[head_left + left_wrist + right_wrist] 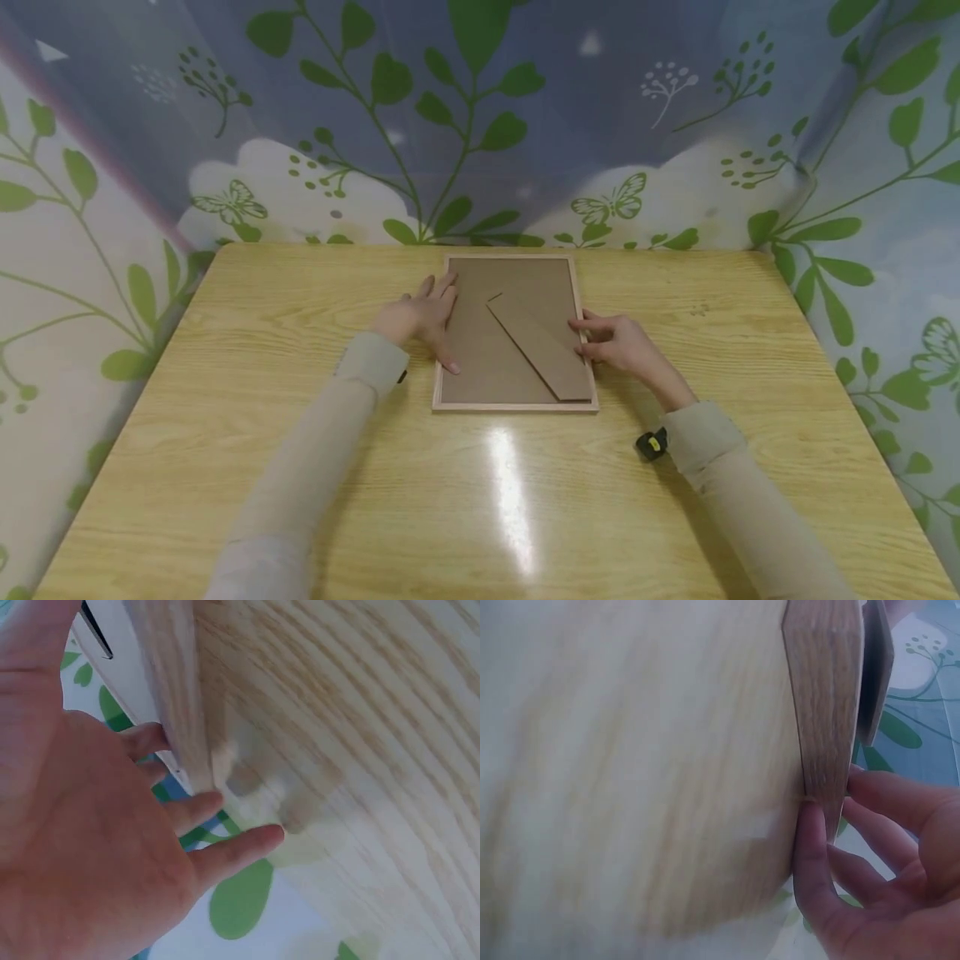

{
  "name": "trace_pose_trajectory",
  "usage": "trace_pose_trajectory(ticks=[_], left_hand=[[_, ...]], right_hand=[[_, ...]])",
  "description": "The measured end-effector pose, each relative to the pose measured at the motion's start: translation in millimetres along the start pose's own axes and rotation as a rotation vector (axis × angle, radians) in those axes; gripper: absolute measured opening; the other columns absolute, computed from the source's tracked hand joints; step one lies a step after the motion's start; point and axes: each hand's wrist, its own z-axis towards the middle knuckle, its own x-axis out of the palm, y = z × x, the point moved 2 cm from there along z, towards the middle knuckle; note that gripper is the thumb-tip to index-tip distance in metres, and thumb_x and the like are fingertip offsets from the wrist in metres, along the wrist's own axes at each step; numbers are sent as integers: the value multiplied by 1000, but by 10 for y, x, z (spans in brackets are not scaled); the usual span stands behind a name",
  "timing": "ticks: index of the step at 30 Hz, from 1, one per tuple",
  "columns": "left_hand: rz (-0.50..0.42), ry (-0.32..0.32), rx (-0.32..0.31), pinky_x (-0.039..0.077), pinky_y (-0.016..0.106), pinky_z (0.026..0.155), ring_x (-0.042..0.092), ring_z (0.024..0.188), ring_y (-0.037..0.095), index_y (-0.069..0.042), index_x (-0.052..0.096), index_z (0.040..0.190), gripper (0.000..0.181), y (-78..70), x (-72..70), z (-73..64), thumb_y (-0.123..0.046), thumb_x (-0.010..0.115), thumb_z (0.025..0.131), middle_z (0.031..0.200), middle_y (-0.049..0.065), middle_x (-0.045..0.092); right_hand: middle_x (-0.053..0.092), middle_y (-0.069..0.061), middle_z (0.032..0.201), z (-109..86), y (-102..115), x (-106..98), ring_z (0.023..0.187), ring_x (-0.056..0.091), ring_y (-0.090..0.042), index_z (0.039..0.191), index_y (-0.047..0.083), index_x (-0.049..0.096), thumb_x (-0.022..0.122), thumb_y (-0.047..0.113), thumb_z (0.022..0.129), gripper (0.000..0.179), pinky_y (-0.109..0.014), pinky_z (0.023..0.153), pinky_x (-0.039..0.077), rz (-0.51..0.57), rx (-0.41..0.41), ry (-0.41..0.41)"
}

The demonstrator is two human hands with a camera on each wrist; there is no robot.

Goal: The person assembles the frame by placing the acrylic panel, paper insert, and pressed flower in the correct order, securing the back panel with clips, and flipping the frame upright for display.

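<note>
A picture frame [517,407] with a pale wooden border lies face down, its brown backing board [472,358] upward. A hinged easel stand [543,346] slants across the board to the lower right corner. My left hand [422,318] lies spread at the frame's left edge, thumb over the board. In the left wrist view its fingers extend past the wooden side [176,697]. With fingertips and thumb my right hand [618,342] pinches the right edge. The right wrist view shows its fingers on both faces of that wooden side [825,712], just below the stand [879,671].
The frame lies on a wood-grain table [262,317], near its back edge. Behind and at both sides hangs a leaf-patterned cloth [480,167]. A small black device [651,444] sits at the right cuff.
</note>
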Motion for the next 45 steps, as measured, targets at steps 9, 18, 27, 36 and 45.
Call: trace_pose_trajectory(ticks=[9, 18, 27, 36, 45], left_hand=[[-21, -13, -9, 10, 67, 115, -4, 150, 40, -6, 1, 159, 149, 3, -8, 33, -59, 92, 53, 165, 8, -13], [1, 13, -25, 14, 65, 115, -5, 150, 39, -6, -5, 158, 149, 8, -2, 62, -57, 92, 56, 165, 9, -15], [-71, -4, 33, 15, 64, 115, -6, 149, 43, -3, 8, 156, 141, 30, -1, 17, -54, 93, 56, 165, 12, -15], [-78, -14, 65, 13, 69, 112, -7, 148, 44, -1, 12, 155, 139, 61, 15, 15, -55, 93, 55, 165, 14, -14], [-87, 1, 54, 11, 69, 113, -9, 149, 41, -2, 10, 157, 140, 51, 15, 25, -55, 93, 56, 165, 12, -15]], right_hand=[[31, -17, 158, -25, -19, -22, 99, 66, -19, 142, 2, 53, 65, 7, 95, 49, -29, 76, 58, 123, 7, 37], [35, -19, 156, -20, -36, -70, 86, 66, -12, 144, 0, 50, 61, 4, 97, 48, -30, 74, 57, 218, 21, 69], [35, -19, 156, -17, 35, -34, 92, 67, -14, 142, -1, 52, 62, 0, 93, 50, -29, 78, 58, 213, 69, 33], [39, -16, 155, 11, 69, 7, 79, 65, -10, 139, 2, 55, 66, 2, 91, 49, -25, 72, 57, 140, 112, -22], [41, -16, 153, 28, 60, -9, 81, 66, -9, 139, 4, 57, 67, 2, 91, 49, -23, 71, 57, 97, 124, -30]])
